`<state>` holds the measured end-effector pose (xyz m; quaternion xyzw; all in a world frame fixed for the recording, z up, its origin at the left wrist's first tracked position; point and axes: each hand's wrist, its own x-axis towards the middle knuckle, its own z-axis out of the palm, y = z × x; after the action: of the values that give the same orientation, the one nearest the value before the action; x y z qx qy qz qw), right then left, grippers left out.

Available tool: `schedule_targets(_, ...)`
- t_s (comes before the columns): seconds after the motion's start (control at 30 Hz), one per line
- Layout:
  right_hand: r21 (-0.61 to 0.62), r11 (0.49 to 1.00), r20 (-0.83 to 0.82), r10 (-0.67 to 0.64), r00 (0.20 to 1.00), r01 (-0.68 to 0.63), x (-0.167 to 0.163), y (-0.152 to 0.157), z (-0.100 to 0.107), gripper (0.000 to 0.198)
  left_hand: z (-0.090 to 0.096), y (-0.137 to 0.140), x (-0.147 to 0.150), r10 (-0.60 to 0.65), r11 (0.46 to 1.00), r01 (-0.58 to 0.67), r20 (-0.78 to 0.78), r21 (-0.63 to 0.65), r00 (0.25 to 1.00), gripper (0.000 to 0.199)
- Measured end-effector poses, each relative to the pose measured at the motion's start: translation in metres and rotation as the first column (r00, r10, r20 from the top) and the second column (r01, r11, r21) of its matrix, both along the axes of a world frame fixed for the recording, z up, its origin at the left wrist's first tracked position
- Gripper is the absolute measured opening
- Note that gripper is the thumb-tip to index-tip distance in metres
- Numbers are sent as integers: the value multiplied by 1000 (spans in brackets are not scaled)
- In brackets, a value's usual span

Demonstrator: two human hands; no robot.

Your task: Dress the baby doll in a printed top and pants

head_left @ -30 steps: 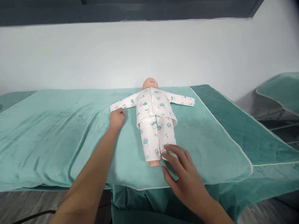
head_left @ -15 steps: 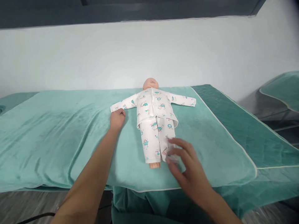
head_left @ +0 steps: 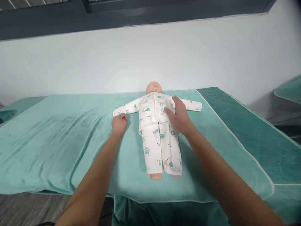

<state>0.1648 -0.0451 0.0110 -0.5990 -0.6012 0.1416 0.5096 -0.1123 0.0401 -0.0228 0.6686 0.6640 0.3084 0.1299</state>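
Observation:
A baby doll [head_left: 154, 87] lies on its back, head toward the wall, arms spread sideways. It wears a white printed pajama top [head_left: 148, 110] and matching pajama pants [head_left: 151, 150]; bare feet show below the hems. My left hand [head_left: 119, 124] rests as a fist on the green bed cover, right beside the cuff of the left-hand sleeve. Nothing shows in that fist. Over the right-hand side of the top, my right hand [head_left: 179, 116] reaches with thumb and fingers apart. It hides part of the top and the near end of that sleeve; whether it touches the cloth I cannot tell.
The light green cover [head_left: 70, 125] has creases at left and a pale piped edge at right. Darker green fabric [head_left: 246, 131] lies beyond that edge. A white wall [head_left: 105, 62] stands behind the bed. Another green-covered surface [head_left: 291, 89] appears at far right.
My right hand has moved from the doll's lower pant leg up and away to its torso. The left fist stays beside the cuff. The view has shifted slightly.

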Motion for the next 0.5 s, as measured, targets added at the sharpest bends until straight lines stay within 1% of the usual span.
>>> schedule_targets(0.07, -36, 999, -66, 12, 998, -14, -1, 5, -15, 74, 0, 0, 0, 17, 1000, -17, -18, -4, 1000, 17)
schedule_targets(0.13, -93, 995, -219, 13, 976, -34, 0, 5, -30, 72, -1, 1, 0, 27, 1000, -27, -36, -4, 999, 17)
schedule_targets(0.17, -106, 994, -294, -12, 956, -20, 2, 4, -36, 70, -1, 2, 0, 30, 1000, -30, -44, -4, 999, 17)
schedule_targets(0.23, -120, 991, -393, -98, 914, 55, 7, 4, -43, 64, -3, 3, 0, 40, 999, -41, -57, -4, 998, 17)
schedule_targets(0.3, -144, 983, -411, -164, 897, 114, 12, 5, -43, 56, -5, 5, 0, 58, 998, -58, -64, -5, 996, 18)
schedule_targets(0.33, -164, 980, -397, -171, 902, 113, 13, 5, -41, 52, -5, 6, 0, 66, 998, -67, -65, -6, 996, 18)
schedule_targets(0.43, -198, 978, -329, -130, 935, 66, 15, 5, -36, 45, -5, 7, 0, 81, 997, -82, -57, -6, 995, 17)
schedule_targets(0.5, -204, 977, -308, -124, 943, 62, 17, 7, -35, 43, -3, 6, 1, 81, 997, -81, -37, -3, 996, 17)
